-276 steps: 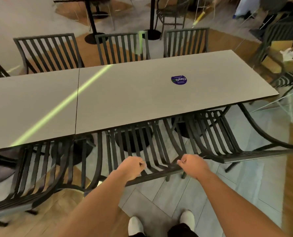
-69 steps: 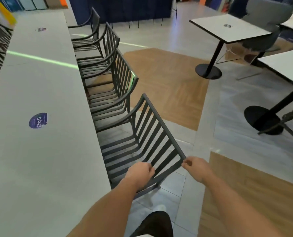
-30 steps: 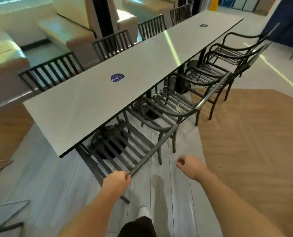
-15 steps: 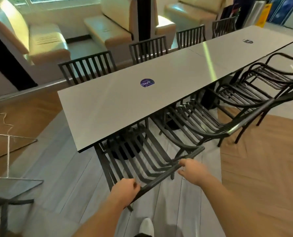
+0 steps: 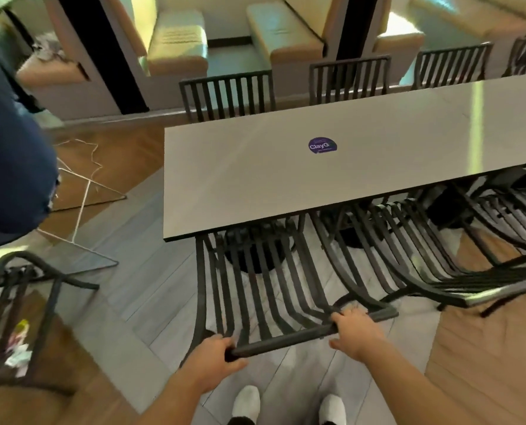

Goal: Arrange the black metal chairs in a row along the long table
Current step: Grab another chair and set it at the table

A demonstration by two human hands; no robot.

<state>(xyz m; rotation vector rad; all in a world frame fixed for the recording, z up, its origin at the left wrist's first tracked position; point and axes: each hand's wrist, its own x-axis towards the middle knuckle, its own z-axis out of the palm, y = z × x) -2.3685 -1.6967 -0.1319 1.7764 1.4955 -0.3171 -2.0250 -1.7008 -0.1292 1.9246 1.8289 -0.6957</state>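
Observation:
A black slatted metal chair stands at the near left end of the long grey table, its seat partly under the tabletop. My left hand grips the left end of its top rail. My right hand grips the same rail further right. A second black chair sits next to it on the right, and more follow at the right edge. Across the table, three black chair backs line the far side.
Another black chair with litter on its seat stands at the lower left. A person in dark blue is at the left edge. White cords lie on the floor. Cream booth seats line the far wall. My white shoes are below.
The view has swung to face the table's long side squarely. My right hand has closed onto the chair's top rail, and the chair now sits further under the tabletop.

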